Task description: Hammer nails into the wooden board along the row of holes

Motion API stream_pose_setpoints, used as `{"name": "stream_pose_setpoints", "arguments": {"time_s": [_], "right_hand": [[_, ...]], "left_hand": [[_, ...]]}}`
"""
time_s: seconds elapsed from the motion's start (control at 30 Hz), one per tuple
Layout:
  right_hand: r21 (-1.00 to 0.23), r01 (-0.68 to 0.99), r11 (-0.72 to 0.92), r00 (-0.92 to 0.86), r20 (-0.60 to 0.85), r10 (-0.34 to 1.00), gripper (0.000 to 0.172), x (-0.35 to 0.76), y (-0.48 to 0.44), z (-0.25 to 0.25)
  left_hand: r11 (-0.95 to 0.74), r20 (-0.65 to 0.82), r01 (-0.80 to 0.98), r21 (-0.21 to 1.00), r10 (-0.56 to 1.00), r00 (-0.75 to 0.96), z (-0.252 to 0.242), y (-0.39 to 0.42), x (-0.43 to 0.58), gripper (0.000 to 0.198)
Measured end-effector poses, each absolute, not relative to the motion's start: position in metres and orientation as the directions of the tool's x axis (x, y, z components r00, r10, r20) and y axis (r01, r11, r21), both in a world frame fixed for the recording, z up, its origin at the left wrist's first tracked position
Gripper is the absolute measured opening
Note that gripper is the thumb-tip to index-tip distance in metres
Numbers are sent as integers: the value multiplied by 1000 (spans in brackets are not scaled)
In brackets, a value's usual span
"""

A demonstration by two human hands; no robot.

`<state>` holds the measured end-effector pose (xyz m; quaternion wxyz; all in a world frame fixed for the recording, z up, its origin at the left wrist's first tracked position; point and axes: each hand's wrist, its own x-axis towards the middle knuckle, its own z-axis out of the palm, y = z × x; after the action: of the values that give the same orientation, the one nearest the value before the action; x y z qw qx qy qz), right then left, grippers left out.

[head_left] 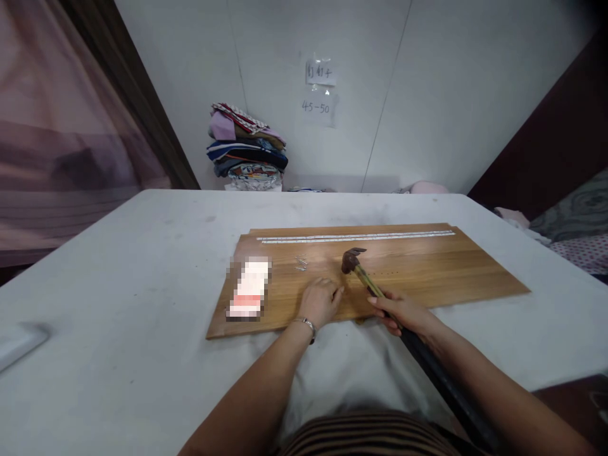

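Observation:
My right hand [403, 313] is wrapped round the handle of a claw hammer [363, 277]. The hammer's rusty head is over the middle of a wood-grain board [441, 272], and the long dark handle runs back beside my forearm. My left hand [319, 301] rests on the board just left of the hammer head. Its fingers are curled under, and whatever they hold, if anything, is hidden. Several loose nails [301, 263] lie beyond my left hand. A short row of small dark dots [384, 273] marks the board right of the hammer head.
A blurred-out phone-like slab [250, 288] lies on the board's left end. Two white measuring strips [356, 238] run along the far edge. The board lies on a white table [118, 285]. Folded cloths [249, 149] are stacked against the wall. A white object [21, 342] sits far left.

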<state>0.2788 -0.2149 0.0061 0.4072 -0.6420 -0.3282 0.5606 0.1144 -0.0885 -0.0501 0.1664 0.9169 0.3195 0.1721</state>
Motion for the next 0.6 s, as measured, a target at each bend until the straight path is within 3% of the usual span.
{"name": "stream_pose_setpoints", "arguments": {"time_s": [0.6], "right_hand": [[-883,-31,-469,159,-467,870,47,276,-215,6]], "left_hand": [[-740,203,522,424,639,742,-52,-88,116,32]]}}
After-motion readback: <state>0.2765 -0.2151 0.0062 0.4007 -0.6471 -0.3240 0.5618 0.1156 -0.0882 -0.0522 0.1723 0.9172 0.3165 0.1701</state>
